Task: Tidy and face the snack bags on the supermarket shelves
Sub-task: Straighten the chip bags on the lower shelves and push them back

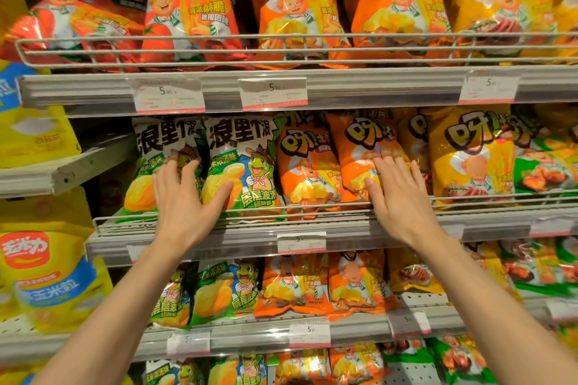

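- Both bare forearms reach up and forward from the bottom corners, angling in toward the middle.
- Left hand (pixel 184 197): palm forward, fingers straight and spread, thumb splayed out to the right.
- Right hand (pixel 397 194): flat too, fingers straight and close together, pointing up, thumb set out to the left.
- The hands are well apart, at level height.

Both hands up on the middle shelf (pixel 219 247): left hand (pixel 184 197) flat across the two green-and-white bags (pixel 240 162), thumb on the nearer one; right hand (pixel 397 191) spread on an orange bag (pixel 362 147), fingertips seemingly pressing its front. Red, orange and yellow bags line the top shelf (pixel 344 84).
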`<action>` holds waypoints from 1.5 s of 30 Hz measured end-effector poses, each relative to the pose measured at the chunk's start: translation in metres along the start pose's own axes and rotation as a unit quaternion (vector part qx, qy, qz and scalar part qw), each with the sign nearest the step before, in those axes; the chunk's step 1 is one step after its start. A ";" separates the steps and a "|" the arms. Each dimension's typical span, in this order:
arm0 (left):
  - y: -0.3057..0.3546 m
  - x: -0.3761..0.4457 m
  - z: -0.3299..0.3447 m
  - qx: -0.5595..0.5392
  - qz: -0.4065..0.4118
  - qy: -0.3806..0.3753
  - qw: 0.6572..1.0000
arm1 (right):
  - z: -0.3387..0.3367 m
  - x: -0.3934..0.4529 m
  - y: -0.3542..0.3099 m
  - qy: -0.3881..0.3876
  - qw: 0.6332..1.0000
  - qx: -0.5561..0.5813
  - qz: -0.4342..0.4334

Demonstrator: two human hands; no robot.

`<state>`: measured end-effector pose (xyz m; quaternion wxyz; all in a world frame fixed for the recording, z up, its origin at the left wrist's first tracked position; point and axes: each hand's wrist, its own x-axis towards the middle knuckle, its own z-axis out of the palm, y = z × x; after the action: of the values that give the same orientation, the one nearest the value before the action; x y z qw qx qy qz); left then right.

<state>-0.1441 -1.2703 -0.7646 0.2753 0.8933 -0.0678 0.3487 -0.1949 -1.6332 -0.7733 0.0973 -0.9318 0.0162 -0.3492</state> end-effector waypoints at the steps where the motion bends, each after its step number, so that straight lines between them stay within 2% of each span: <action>1: -0.001 0.000 0.000 -0.003 0.005 0.003 1.000 | 0.002 -0.004 0.000 0.003 1.000 0.005 0.005; 9: -0.005 0.000 0.001 -0.033 0.033 0.013 0.999 | 0.006 -0.008 -0.005 0.007 0.998 0.042 0.035; 14: -0.003 0.000 -0.001 -0.085 0.024 0.017 0.996 | -0.002 -0.016 -0.019 0.057 0.991 0.099 0.069; 17: 0.000 -0.003 -0.007 -0.166 -0.014 0.034 0.985 | -0.016 -0.026 -0.033 0.070 0.981 0.151 0.101; 20: 0.009 -0.010 -0.017 -0.216 -0.072 0.004 0.974 | -0.033 -0.035 -0.048 0.075 0.968 0.207 0.118; 22: 0.018 -0.014 -0.024 -0.255 -0.114 -0.017 0.960 | -0.045 -0.038 -0.057 0.049 0.947 0.269 0.168; 23: 0.024 -0.016 -0.028 -0.279 -0.136 -0.025 0.950 | -0.052 -0.036 -0.062 0.026 0.925 0.312 0.213; 26: 0.054 -0.020 -0.046 -0.341 -0.203 -0.081 0.914 | -0.073 -0.027 -0.072 -0.036 0.857 0.404 0.319; 30: 0.101 -0.012 -0.079 -0.341 -0.241 -0.175 0.892 | -0.117 -0.013 -0.088 -0.084 0.814 0.430 0.382; 33: 0.143 0.006 -0.115 -0.345 -0.287 -0.202 0.870 | -0.172 -0.002 -0.098 -0.148 0.810 0.385 0.416; 36: 0.181 0.022 -0.155 -0.352 -0.311 -0.223 0.854 | -0.225 0.002 -0.096 -0.140 0.794 0.386 0.448; 40: 0.235 0.036 -0.191 -0.311 -0.284 -0.243 0.874 | -0.286 0.010 -0.083 -0.143 0.804 0.347 0.462; 45: 0.320 0.038 -0.184 -0.314 -0.320 -0.226 0.865 | -0.332 0.023 -0.024 -0.148 0.805 0.353 0.453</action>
<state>-0.3232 -1.4372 -0.4860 0.6143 0.7870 0.0552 -0.0099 -0.3951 -1.6683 -0.5092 0.5676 -0.7604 0.2974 -0.1054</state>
